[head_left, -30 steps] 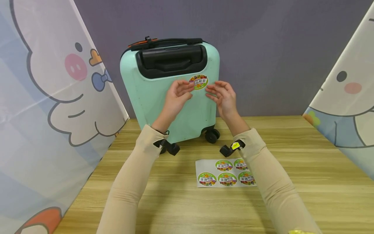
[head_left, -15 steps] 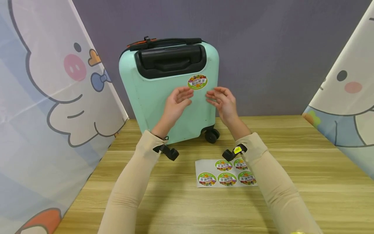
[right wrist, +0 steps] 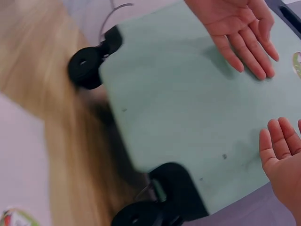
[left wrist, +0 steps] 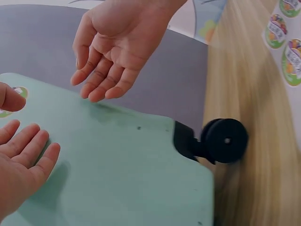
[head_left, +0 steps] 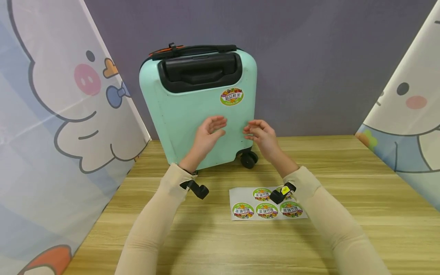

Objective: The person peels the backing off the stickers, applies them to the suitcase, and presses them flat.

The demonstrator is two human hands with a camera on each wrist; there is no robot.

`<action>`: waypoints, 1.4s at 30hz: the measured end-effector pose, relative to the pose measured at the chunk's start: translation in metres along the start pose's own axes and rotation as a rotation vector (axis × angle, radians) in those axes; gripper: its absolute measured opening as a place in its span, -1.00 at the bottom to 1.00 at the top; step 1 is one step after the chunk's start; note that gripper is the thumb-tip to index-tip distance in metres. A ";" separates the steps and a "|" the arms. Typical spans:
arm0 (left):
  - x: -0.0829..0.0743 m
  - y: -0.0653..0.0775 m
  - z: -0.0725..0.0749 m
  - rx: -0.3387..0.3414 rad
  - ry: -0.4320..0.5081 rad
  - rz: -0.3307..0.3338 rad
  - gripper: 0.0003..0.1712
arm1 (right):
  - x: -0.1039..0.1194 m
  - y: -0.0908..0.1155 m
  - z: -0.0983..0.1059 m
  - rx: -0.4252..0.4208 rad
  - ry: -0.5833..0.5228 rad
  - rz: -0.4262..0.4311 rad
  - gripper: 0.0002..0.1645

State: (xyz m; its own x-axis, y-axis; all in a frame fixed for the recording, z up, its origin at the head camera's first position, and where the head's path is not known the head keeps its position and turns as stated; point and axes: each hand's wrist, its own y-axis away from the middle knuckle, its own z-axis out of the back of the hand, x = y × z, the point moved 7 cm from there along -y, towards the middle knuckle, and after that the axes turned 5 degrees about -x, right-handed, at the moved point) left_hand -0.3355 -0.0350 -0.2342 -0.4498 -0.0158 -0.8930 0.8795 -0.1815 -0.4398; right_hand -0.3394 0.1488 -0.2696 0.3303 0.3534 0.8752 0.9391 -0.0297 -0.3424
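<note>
A mint green suitcase (head_left: 178,122) stands upright on the table, its black handle recess (head_left: 203,72) near the top. One oval fruit sticker (head_left: 232,96) lies flat on its upper right front. My left hand (head_left: 207,135) is in front of the suitcase below the sticker, fingers loosely extended and holding nothing. To its right, near the suitcase's right edge, my right hand (head_left: 264,137) has relaxed fingers and holds nothing. In the left wrist view both the left hand (left wrist: 21,169) and the right hand (left wrist: 122,47) appear with empty palms. Whether any fingertip touches the shell I cannot tell.
A white sticker sheet (head_left: 240,194) with several oval stickers lies on the wooden table (head_left: 220,248), partly under the right wrist's camera. Black wheels (head_left: 249,159) support the suitcase. A grey wall (head_left: 309,68) stands behind, and cartoon-printed panels (head_left: 41,95) flank both sides.
Both hands have moved down from beside the sticker to lower on the suitcase front. The sticker stays on the suitcase, now fully uncovered by the fingers.
</note>
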 end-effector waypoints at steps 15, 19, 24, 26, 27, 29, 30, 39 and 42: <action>0.034 0.018 -0.018 0.094 -0.109 0.046 -0.49 | -0.030 0.027 0.021 0.079 0.157 -0.044 -0.66; 0.041 0.024 -0.023 0.115 -0.130 0.048 -0.50 | -0.036 0.031 0.030 0.072 0.212 -0.066 -0.69; 0.056 0.033 -0.030 0.154 -0.173 0.078 -0.50 | -0.043 0.037 0.037 0.088 0.263 -0.087 -0.69; 0.062 0.036 -0.034 0.176 -0.187 0.088 -0.50 | -0.046 0.040 0.040 0.099 0.273 -0.101 -0.70; 0.064 0.038 -0.036 0.186 -0.195 0.090 -0.50 | -0.047 0.041 0.041 0.105 0.283 -0.108 -0.71; 0.070 0.041 -0.039 0.197 -0.216 0.097 -0.50 | -0.050 0.044 0.043 0.120 0.303 -0.120 -0.75; 0.072 0.042 -0.041 0.202 -0.222 0.103 -0.50 | -0.051 0.045 0.044 0.125 0.316 -0.127 -0.76; 0.091 0.055 -0.056 0.286 -0.271 0.135 -0.54 | -0.061 0.054 0.052 0.162 0.438 -0.202 -0.61; 0.097 0.060 -0.061 0.331 -0.308 0.140 -0.55 | -0.065 0.057 0.054 0.189 0.464 -0.209 -0.61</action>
State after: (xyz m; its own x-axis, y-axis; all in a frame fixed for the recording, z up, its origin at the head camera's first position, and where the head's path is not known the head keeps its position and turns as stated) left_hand -0.3167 0.0120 -0.3533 -0.3993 -0.3442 -0.8498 0.8607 -0.4600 -0.2182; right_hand -0.3126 0.1746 -0.3648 0.1861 -0.1172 0.9755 0.9699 0.1809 -0.1633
